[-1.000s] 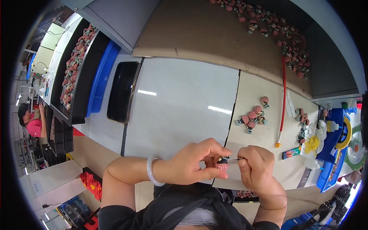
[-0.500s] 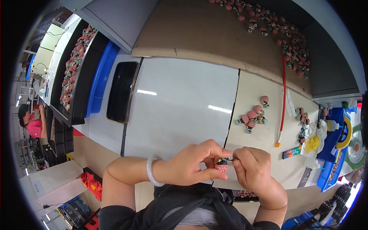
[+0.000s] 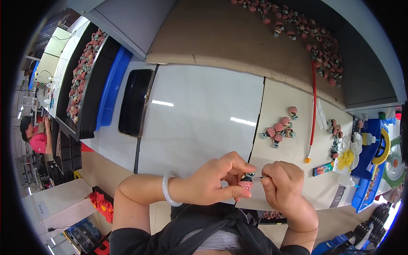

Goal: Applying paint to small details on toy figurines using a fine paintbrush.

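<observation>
Between thumb and fingers, my left hand point(image 3: 216, 178) pinches a small pink, black and pale blue figurine point(image 3: 246, 182), its pink textured part facing down. My right hand point(image 3: 282, 185) is closed just to the right of it, around a thin dark tool point(image 3: 261, 177) whose tip points at the figurine. Most of that tool is hidden in the fist, so its exact kind cannot be made out. Beyond my right hand, a cluster of similar figurines point(image 3: 279, 127) lies on the table. A long red-handled brush point(image 3: 313, 110) lies farther right.
A black phone point(image 3: 136, 103) lies on the white tabletop at left. Many figurines fill a black tray point(image 3: 88, 100) beyond it, and more lie on the brown board point(image 3: 212, 36). Blue bins point(image 3: 369, 157) and a green fan point(image 3: 395, 161) stand at right. Another person point(image 3: 37, 134) works far left.
My right hand has drawn slightly to the right, with the tool tip farther from the figurine. The left hand has shifted only a little and still holds the figurine.
</observation>
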